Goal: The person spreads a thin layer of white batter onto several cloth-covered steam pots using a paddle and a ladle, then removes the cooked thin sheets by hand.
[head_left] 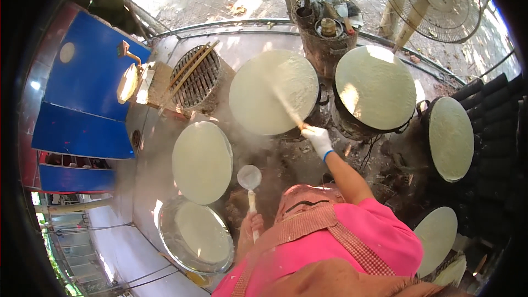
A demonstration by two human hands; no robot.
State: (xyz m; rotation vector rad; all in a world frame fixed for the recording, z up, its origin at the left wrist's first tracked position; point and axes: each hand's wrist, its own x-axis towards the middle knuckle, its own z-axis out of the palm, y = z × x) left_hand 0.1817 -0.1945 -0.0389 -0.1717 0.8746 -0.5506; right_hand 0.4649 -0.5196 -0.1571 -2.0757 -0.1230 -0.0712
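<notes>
My right hand (318, 140), in a white glove with a blue cuff, grips a light wooden stick-like tool (288, 108). Its far end is blurred by motion or steam over a large round pan (258, 85) coated with pale batter. Low in front of me my left hand (252, 224) is closed round the pale handle of a ladle (249, 177). The ladle's round bowl hangs apart from the pans, just right of a pale round sheet (202, 162). Below that sheet a shiny metal tray (166, 236) holds another pale round.
More batter-coated pans stand to the right, one (375, 88) near a fan (432, 3), another (451, 138) beside dark stacked ridges (495, 113). A slatted drum (195, 80) carries two sticks at left. Pots crowd a stand (324, 49) behind. Blue panels (93, 66) are far left.
</notes>
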